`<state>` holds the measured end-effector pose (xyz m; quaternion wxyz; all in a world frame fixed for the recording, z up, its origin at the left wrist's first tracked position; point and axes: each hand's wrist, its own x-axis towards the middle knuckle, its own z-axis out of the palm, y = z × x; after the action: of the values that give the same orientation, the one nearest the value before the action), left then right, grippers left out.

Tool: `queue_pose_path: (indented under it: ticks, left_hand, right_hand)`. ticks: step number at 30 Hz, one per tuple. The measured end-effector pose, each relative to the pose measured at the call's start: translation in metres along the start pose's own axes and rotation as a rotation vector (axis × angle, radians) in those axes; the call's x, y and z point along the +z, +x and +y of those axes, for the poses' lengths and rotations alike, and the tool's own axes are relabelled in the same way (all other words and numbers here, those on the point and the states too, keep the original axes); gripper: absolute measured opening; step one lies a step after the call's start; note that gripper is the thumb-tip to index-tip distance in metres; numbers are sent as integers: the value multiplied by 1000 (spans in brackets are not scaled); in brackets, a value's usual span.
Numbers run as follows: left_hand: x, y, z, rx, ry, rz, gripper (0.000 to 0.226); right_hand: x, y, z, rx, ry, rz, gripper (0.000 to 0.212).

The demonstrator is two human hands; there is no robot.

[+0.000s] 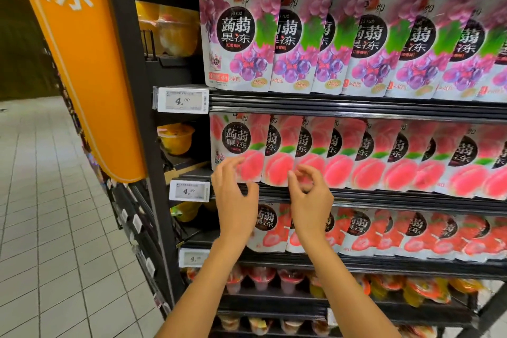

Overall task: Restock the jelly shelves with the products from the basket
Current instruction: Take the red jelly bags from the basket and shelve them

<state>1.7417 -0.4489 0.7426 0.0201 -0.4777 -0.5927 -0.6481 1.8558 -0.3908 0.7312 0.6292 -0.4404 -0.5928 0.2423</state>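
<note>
A row of pink peach jelly pouches [365, 153] fills the middle shelf [384, 199]. My left hand [233, 195] is raised in front of the leftmost peach pouch [236, 143], fingers apart and holding nothing. My right hand [310, 195] hovers just beside it at the bottoms of the second and third pouches, fingers curled loosely, empty. Purple grape jelly pouches [343, 33] stand on the shelf above, red strawberry jelly pouches [411, 233] on the shelf below. The basket is out of view.
Jelly cups [274, 280] line the lower shelves. Yellow fruit cups [175, 137] sit in the side bay behind the black upright. Price tags [183, 100] clip to the shelf edges. An orange sign [79, 63] hangs at left over a white tiled floor [55, 228].
</note>
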Motion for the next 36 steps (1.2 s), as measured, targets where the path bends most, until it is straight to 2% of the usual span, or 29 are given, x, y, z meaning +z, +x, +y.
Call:
queue_pose_path:
  ticks: [7,13,18,22,27,30,32,36]
  left_hand:
    - [10,-7,-8,7,18,-125,51]
    - [25,-13,-4,76,82,-165,52]
    - [39,-22,1,169,104,-243,47]
    - [53,-30,3,183,156,-254,45]
    - [67,-40,5,239,191,-322,43]
    - [74,-43,5,239,158,-381,43]
    - [77,-42,7,235,158,-385,41]
    - [83,-44,12,242,200,-390,43]
  right_hand:
    - [2,17,-2,50,-73,18,6]
    - [-3,20,-4,49,-130,29,7]
    - [-25,24,3,120,-80,201,19]
    - [-38,36,8,167,-179,132,16]
    - [-45,38,11,149,-204,134,17]
    - [-53,37,13,157,-155,220,15]
    - [-63,39,17,184,-149,281,21]
    - [-72,44,18,216,-216,220,23]
